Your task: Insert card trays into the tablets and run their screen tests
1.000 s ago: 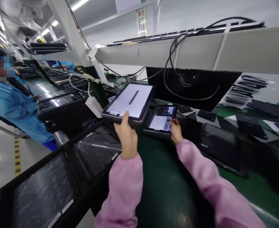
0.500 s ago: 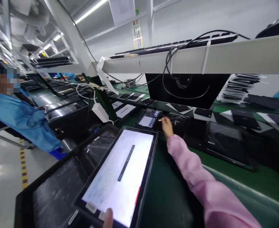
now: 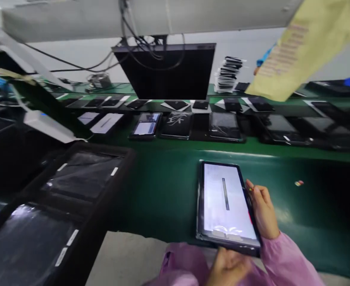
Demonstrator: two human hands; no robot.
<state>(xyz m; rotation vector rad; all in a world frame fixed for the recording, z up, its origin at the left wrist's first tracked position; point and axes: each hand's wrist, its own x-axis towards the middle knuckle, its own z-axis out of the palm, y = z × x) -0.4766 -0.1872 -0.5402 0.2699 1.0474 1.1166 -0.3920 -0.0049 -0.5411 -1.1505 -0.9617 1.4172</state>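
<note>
Green conveyor belt (image 3: 169, 186) carries a lit tablet (image 3: 226, 204) at its near edge, gripped along its right side by the right hand (image 3: 263, 210) and at its bottom edge by the left hand (image 3: 228, 267).

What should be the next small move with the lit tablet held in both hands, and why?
Probably lower the tablet flat onto the green belt: the left hand grips its near edge, the right hand its side, and its near end overhangs the belt's edge.
</note>
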